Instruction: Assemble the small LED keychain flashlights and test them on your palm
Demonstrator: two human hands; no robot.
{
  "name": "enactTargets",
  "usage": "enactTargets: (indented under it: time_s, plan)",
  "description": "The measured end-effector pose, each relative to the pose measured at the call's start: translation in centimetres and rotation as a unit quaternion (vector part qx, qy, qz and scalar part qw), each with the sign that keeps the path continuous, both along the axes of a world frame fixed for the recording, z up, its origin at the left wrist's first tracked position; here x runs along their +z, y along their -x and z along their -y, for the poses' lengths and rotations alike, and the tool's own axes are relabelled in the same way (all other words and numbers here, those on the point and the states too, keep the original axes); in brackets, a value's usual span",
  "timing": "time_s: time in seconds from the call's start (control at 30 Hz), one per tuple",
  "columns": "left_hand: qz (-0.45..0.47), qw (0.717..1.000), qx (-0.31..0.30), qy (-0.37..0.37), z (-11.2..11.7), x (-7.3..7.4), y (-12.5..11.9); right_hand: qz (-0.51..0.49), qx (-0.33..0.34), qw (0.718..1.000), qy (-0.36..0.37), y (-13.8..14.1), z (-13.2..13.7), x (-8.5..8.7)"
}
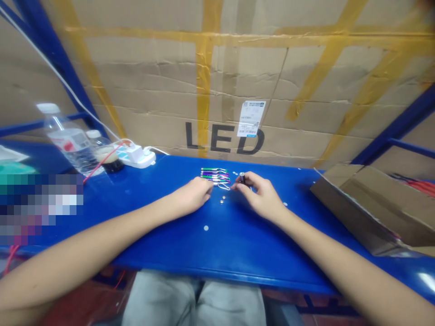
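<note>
Several thin metallic tubes in green, purple and blue lie side by side on the blue table, with loops or clips at their right ends. At their near edge is my left hand, its fingers curled closed; what they hold, if anything, is hidden. To the right, my right hand pinches a small dark cylinder with a shiny silver top, held roughly upright. Between the hands lie a pale wire-like loop and two small shiny round pieces. A pale disc rests nearer to me.
A large cardboard box marked LED stands behind the blue table. On the left are a water bottle, a smaller bottle of dark liquid and a white power strip. An open carton sits on the right.
</note>
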State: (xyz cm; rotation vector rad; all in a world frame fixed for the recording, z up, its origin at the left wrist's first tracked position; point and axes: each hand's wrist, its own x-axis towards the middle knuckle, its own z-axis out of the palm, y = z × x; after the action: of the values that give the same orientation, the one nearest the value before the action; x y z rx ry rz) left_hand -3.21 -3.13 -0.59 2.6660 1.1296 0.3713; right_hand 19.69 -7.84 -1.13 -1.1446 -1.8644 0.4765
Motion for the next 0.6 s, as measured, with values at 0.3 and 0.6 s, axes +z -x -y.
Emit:
enactTargets:
  time_s: [0.3,0.6]
  plan:
    - [-0.015,0.998,0.0,0.063,0.9,0.9,-0.6,0.06,0.026,0.998,0.02,-2.0,-1.6,-1.0]
    - [0.116,0.991,-0.059,-0.027,0.3,0.9,-0.5,0.065,0.036,0.997,0.011,-1.6,-1.8,-1.2]
